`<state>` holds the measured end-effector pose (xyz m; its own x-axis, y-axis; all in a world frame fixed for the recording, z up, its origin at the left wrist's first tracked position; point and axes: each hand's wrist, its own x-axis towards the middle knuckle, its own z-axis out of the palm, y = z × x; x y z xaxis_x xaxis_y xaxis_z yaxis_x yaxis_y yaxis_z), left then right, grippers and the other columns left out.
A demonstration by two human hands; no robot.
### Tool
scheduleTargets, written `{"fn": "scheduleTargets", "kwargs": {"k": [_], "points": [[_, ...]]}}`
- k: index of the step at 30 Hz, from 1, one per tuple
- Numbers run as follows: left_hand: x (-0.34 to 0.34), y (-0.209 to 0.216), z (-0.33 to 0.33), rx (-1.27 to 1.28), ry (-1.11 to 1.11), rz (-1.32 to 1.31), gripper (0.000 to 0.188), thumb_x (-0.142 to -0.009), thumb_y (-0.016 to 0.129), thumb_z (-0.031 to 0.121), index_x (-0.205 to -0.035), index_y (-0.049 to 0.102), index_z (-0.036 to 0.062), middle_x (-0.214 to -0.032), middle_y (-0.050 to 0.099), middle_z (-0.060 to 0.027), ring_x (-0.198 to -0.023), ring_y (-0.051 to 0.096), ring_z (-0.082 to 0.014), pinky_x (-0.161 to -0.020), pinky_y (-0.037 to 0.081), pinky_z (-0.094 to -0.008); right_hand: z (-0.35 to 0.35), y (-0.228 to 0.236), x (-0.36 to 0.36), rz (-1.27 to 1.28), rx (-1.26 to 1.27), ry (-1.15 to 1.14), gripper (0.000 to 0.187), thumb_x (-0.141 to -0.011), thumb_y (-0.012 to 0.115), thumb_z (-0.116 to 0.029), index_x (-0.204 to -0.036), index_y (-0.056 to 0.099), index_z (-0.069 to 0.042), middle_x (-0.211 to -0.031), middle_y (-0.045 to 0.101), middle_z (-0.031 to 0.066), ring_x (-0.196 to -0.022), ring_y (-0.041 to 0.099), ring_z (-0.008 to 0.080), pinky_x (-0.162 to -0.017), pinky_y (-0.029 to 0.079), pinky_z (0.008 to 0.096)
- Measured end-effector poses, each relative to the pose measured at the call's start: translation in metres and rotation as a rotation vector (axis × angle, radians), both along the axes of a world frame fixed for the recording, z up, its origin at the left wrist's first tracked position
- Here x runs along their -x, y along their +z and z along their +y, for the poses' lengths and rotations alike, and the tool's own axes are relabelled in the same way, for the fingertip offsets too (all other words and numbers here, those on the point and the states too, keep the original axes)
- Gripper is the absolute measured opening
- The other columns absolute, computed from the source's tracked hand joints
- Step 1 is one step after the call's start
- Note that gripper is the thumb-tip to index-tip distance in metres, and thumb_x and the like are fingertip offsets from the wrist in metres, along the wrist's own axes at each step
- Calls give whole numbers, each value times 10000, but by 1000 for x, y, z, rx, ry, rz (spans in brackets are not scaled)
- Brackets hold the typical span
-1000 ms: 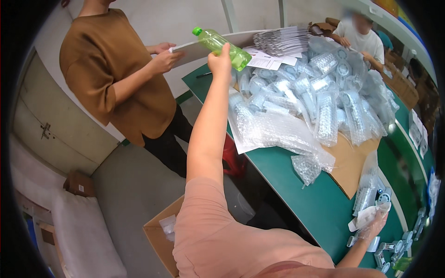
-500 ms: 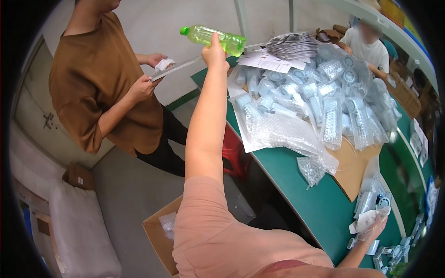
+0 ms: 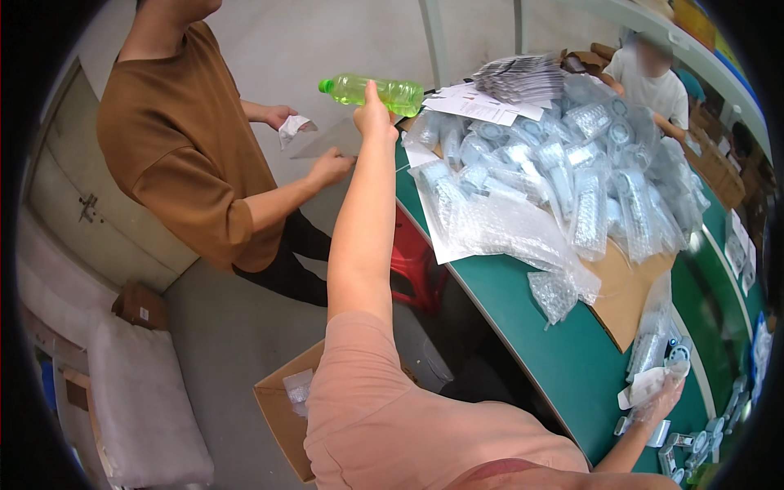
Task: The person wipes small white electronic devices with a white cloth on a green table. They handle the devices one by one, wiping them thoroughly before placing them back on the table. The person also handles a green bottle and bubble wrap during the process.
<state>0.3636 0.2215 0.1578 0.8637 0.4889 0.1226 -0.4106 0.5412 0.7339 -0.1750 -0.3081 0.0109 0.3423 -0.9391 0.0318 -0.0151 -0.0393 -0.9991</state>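
My left arm is stretched far out over the floor beside the table. My left hand is closed around a clear green plastic bottle with a green cap, tilted nearly level. At the lower right, my right hand is closed on a white flat piece, whose kind I cannot make out. A round blue-and-white device sits against those fingers, and a long bubble-wrap bag lies just beyond them. A heap of bubble-wrapped pale blue devices covers the far part of the table.
A person in a brown top stands at the left, holding a flat translucent sheet and a crumpled white thing. Papers lie on the green table. A red stool and an open carton stand on the floor.
The bottle has dipped slightly and shifted a little left. The person in brown has moved their near hand right, toward my forearm, and drawn their hands apart. My right hand has hardly moved.
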Motion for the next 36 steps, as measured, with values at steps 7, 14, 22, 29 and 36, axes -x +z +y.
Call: {"fn": "scheduleTargets", "kwargs": {"k": [7,14,22,29,36], "points": [[-4,-40,31,6,-33,112,456,-970,717,375,-1206,603,3,-1052,686,-81,-816,698,-195,-610,548,-320,-6,-8,2,-29,-13,32,508,-996,561,-237,-1457,498,-31,-1215,632,114,-1016,649,219,-862,544,345],[-30,-49,54,147,-72,190,438,-994,674,433,-1213,594,62,-1030,687,-44,-826,685,-171,-604,529,-316,-8,-4,4,53,14,35,516,-998,577,-249,-1458,495,-33,-1220,630,123,-1022,649,220,-856,545,345],[-95,-48,104,473,-144,123,373,-1011,622,483,-1212,566,173,-1043,668,2,-807,623,-150,-587,470,-290,-29,-28,3,-72,-22,113,515,-997,580,-234,-1463,488,-35,-1196,634,119,-984,657,222,-837,555,345],[-126,-44,131,539,-120,107,360,-985,656,500,-1186,567,215,-1016,657,37,-785,572,-137,-565,420,-284,-30,-25,-4,-57,-48,112,483,-1009,555,-205,-1455,496,-32,-1152,630,90,-965,645,198,-813,550,327],[-118,-27,93,748,-76,207,363,-958,710,483,-1172,557,232,-943,645,34,-693,523,-119,-510,362,-249,-25,-14,6,4,-3,82,473,-1018,544,-210,-1450,504,-25,-1174,625,98,-974,638,197,-820,542,323]]}}
